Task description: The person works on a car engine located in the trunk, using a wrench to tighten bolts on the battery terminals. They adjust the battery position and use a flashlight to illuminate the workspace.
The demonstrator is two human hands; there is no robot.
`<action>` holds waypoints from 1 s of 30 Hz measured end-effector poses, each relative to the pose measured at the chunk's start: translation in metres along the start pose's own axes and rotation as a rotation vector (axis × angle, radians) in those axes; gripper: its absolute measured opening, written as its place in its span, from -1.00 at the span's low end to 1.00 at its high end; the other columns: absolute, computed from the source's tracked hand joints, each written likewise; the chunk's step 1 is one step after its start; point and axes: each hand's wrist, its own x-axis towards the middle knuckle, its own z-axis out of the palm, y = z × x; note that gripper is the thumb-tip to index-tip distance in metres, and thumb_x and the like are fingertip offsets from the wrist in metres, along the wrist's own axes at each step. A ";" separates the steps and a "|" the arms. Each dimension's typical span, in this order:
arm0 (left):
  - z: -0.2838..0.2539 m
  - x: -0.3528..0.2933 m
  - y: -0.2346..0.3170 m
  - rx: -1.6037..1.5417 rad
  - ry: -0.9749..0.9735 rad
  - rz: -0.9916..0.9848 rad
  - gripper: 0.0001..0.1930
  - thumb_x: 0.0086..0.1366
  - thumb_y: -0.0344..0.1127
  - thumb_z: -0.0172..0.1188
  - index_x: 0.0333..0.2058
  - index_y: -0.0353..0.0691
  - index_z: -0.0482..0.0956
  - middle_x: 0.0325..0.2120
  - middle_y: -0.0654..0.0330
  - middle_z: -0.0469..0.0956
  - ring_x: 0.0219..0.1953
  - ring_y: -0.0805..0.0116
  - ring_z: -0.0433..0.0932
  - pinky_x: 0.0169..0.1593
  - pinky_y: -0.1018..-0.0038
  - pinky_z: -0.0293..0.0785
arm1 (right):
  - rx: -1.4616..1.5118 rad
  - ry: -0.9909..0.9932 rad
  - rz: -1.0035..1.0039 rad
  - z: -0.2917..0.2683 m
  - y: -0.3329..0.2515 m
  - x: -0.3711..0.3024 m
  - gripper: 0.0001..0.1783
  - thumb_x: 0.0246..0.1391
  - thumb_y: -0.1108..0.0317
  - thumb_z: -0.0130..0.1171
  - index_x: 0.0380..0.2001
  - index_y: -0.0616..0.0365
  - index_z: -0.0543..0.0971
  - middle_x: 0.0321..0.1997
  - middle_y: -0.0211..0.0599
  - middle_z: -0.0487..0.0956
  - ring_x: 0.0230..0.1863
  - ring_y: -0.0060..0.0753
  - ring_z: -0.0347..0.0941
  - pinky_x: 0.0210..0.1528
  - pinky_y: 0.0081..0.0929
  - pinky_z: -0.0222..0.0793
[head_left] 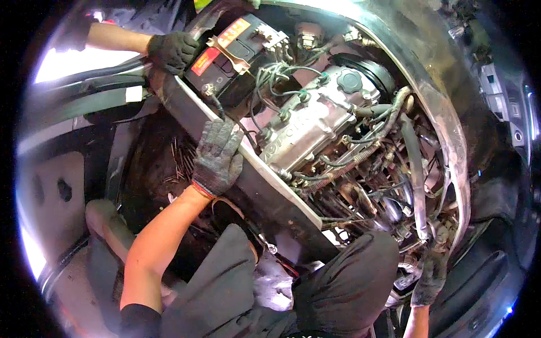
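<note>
My left hand (pixel 217 160), in a dark knit glove with a red cuff, rests with fingers stretched on the pale metal rim (pixel 276 188) of the engine opening. At the lower right, my gloved right hand (pixel 430 279) reaches up beside the right edge of the opening, close to a grey hose (pixel 416 177) and metal parts. Its fingertips blend into the dark parts there, so what they touch is hidden. Between my hands lies the engine, with its silver valve cover (pixel 307 129), black oil filler cap (pixel 350 80) and several spark plug leads (pixel 265 84).
A co-worker's gloved hand (pixel 172 52) rests at the far left corner, next to a black car battery (pixel 231 53) under a metal clamp. Loose bolts (pixel 181 160) lie in the dark footwell on the left. My dark-clothed knees (pixel 349 281) press near the opening's front edge.
</note>
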 end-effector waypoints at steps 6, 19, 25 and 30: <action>0.008 -0.006 -0.001 0.013 -0.068 0.018 -0.54 0.19 -0.30 0.08 0.09 -0.25 0.51 0.16 -0.09 0.39 0.27 -0.22 0.29 0.37 -0.14 0.14 | -0.230 -0.058 0.477 -0.053 0.184 -0.033 -0.77 0.22 0.27 0.17 -0.16 0.20 0.57 -0.17 -0.28 0.60 -0.14 -0.39 0.50 -0.02 -0.37 0.47; 0.112 0.123 -0.031 0.467 -1.720 0.067 -0.60 0.09 -0.26 0.26 -0.04 -0.08 0.71 -0.04 0.02 0.66 -0.05 0.14 0.66 -0.05 0.17 0.57 | -0.567 -0.653 0.403 -0.033 0.320 -0.064 -0.74 0.22 0.26 0.07 -0.16 0.16 0.61 -0.12 -0.18 0.63 -0.10 -0.21 0.51 -0.02 -0.28 0.43; 0.130 0.114 -0.034 0.492 -1.679 0.026 -0.59 0.05 -0.25 0.23 -0.08 -0.12 0.71 -0.11 -0.01 0.68 -0.11 0.06 0.68 -0.07 0.16 0.59 | -0.718 -0.827 0.210 -0.053 0.350 -0.072 -0.72 0.22 0.26 0.02 -0.16 0.15 0.63 -0.10 -0.13 0.64 -0.08 -0.12 0.52 -0.02 -0.23 0.41; 0.090 0.124 -0.012 0.339 -1.586 0.061 -0.63 0.08 -0.26 0.15 -0.14 -0.19 0.71 -0.21 -0.05 0.69 -0.18 -0.05 0.68 -0.11 0.13 0.59 | -0.765 -0.936 -0.028 -0.057 0.373 -0.076 -0.69 0.22 0.25 -0.02 -0.16 0.13 0.64 -0.08 -0.09 0.65 -0.07 -0.05 0.53 -0.02 -0.20 0.40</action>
